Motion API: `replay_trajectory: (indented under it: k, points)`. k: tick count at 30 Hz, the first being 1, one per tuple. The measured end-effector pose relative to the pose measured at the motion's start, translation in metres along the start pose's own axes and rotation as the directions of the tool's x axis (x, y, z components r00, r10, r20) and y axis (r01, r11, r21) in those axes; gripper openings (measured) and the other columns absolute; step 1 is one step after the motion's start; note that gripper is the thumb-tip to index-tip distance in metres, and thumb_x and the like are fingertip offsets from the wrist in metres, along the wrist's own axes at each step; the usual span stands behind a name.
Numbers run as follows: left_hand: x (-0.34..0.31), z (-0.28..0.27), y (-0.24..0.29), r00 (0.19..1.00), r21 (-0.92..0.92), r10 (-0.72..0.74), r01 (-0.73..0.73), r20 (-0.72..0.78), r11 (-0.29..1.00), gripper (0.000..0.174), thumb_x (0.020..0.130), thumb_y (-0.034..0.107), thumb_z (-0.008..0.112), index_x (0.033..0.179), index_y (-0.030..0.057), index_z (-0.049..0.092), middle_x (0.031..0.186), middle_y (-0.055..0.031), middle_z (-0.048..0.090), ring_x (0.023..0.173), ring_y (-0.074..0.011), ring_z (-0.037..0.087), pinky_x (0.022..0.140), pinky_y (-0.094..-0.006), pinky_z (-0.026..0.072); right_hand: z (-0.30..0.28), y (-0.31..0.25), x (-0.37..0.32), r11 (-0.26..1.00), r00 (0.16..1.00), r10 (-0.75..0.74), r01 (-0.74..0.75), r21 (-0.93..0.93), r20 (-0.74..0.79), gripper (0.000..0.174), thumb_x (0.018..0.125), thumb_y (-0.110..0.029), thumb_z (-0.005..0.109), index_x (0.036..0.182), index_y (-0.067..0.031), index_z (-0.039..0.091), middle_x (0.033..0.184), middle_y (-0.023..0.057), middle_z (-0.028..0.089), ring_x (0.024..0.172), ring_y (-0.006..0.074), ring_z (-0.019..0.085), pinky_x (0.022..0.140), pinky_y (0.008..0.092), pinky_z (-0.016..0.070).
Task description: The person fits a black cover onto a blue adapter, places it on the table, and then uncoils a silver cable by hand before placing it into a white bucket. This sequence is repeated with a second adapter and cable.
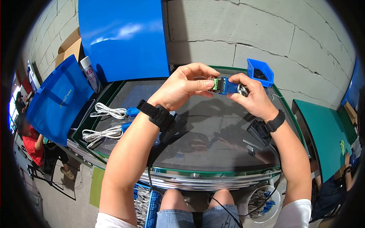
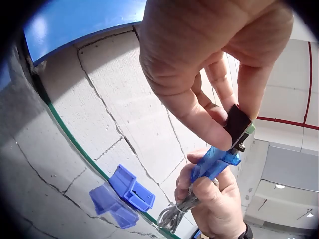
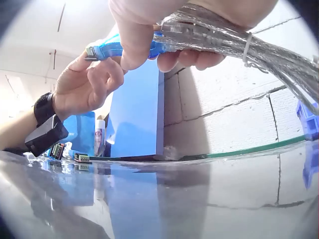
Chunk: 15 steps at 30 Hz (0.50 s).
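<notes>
Both hands meet above the dark tabletop. The left hand pinches a small black-and-green connector block between thumb and fingers; its black side faces the left wrist camera. Up against that block is a translucent blue cable plug, which the right hand grips between thumb and fingers. From the plug's other end runs a silver cable, coiled and tied with a white tie, partly hidden under the right palm. In the left wrist view the right hand is below the left hand.
Two tied silver cables with blue plugs lie at the table's left. A blue bin stands at the back right, a spray can at the back left. Below are a blue basket and white bucket holding cables. A person sits at left.
</notes>
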<state>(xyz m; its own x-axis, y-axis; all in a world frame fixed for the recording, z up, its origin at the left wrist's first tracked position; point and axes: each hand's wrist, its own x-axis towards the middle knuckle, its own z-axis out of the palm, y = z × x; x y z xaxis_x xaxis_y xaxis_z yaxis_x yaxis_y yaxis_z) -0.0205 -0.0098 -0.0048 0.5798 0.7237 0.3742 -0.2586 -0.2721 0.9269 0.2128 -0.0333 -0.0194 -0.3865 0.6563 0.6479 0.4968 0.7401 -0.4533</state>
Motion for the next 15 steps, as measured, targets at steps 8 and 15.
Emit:
replay_trajectory:
  k: [8,15]
  points:
    - [0.0003,-0.0026,-0.0014,0.999,0.038,0.04,-0.041,0.017,0.998,0.027,0.081,0.012,0.071,0.106,0.0035,0.064,0.095,-0.0057,0.066,0.086,-0.0137,0.062,0.079,-0.029,0.0532,-0.0017,-0.0005,0.0007,0.978,0.987,-0.156,0.148,-0.145,-0.046,0.032,0.073,-0.008,0.073,0.103,-0.0044,0.062,0.092,0.0083,0.064,0.082,0.0219,0.062,0.073,0.0307,0.0482]
    - [0.0001,-0.0006,-0.0018,0.998,0.01,0.057,-0.058,0.028,0.998,0.027,0.082,0.011,0.07,0.107,0.0035,0.064,0.099,-0.0058,0.065,0.092,-0.0146,0.062,0.082,-0.0291,0.0529,-0.0018,0.0003,-0.0002,0.986,0.994,-0.109,0.106,-0.127,-0.022,0.032,0.074,-0.007,0.071,0.104,-0.0039,0.061,0.095,0.0085,0.063,0.083,0.0213,0.061,0.075,0.0298,0.0483]
